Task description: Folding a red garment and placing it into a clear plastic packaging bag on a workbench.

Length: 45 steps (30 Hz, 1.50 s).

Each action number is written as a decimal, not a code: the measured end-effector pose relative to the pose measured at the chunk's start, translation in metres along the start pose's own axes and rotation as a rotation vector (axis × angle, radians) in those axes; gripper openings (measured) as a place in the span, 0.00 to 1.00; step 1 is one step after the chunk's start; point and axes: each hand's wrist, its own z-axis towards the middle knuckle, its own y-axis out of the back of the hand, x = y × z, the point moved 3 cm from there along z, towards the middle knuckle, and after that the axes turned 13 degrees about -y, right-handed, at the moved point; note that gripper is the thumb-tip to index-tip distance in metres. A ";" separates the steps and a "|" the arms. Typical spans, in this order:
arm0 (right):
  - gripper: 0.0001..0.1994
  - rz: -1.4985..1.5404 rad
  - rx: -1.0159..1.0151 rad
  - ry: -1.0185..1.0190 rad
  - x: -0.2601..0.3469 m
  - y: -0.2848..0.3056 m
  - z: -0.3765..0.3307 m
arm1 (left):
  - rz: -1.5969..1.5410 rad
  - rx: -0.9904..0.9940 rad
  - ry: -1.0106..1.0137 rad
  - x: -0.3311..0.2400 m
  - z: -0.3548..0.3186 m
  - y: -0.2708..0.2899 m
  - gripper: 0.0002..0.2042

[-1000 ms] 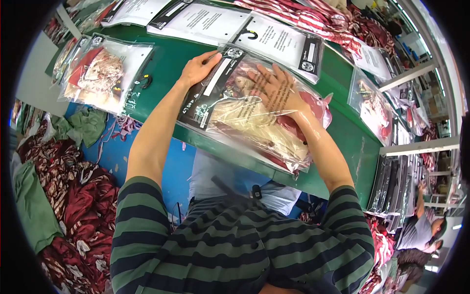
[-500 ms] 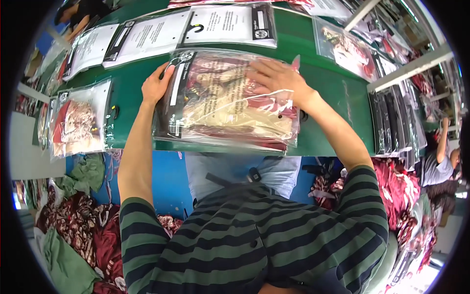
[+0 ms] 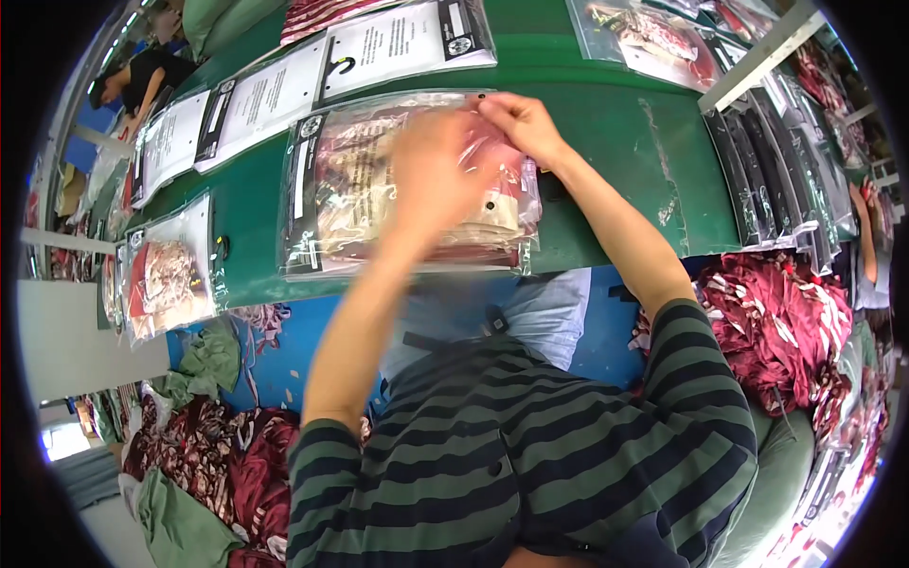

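A clear plastic bag (image 3: 352, 180) lies flat on the green table in front of me, with a folded red and cream garment (image 3: 341, 222) inside. A dark printed strip runs down the bag's left side. At its far right corner, my right hand (image 3: 526, 125) pinches the edge of the plastic between thumb and fingers. My left hand (image 3: 431, 161) is over the middle of the bag, smeared by motion. Its fingers do not show clearly, and I cannot tell whether it touches the plastic.
Several flat white packages (image 3: 383, 47) with black strips line the far side of the green table (image 3: 606, 189). Another bagged garment (image 3: 170, 275) lies at the left edge. Dark packages (image 3: 757, 180) stand stacked at right beside a white post (image 3: 762, 59). Red fabric (image 3: 776, 327) is heaped below.
My left hand has left the bag's left edge and swung right over its middle. My right hand has gone from lying flat on the bag to pinching its far right corner.
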 end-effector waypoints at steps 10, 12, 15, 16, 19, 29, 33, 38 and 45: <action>0.16 -0.534 -0.143 0.530 -0.002 0.008 0.021 | 0.534 -0.171 -0.129 -0.026 -0.061 -0.049 0.11; 0.15 -0.443 -0.188 0.467 0.002 -0.014 -0.002 | 0.469 -0.178 -0.042 -0.041 -0.087 -0.019 0.10; 0.10 -0.301 -0.338 0.339 0.023 -0.046 -0.066 | 0.570 -0.306 0.087 -0.062 -0.130 0.012 0.19; 0.10 -0.300 -0.311 0.347 0.029 -0.063 -0.081 | 0.581 -0.312 0.112 -0.068 -0.146 0.017 0.19; 0.06 -0.068 -0.159 0.099 0.034 -0.093 -0.100 | 0.726 -0.238 0.433 -0.067 -0.197 0.027 0.31; 0.11 -0.099 0.219 0.057 0.044 -0.088 -0.077 | -0.340 -0.761 1.190 -0.067 -0.286 0.012 0.33; 0.17 -0.203 0.246 -0.113 0.047 -0.080 -0.085 | -0.572 -0.832 1.076 -0.060 -0.305 -0.003 0.31; 0.18 -0.044 0.293 -0.068 0.037 -0.068 -0.111 | -0.597 -0.824 1.161 -0.080 -0.300 0.019 0.26; 0.16 0.072 0.347 -0.260 0.058 -0.133 0.002 | 0.243 -0.555 0.930 0.009 -0.293 0.049 0.15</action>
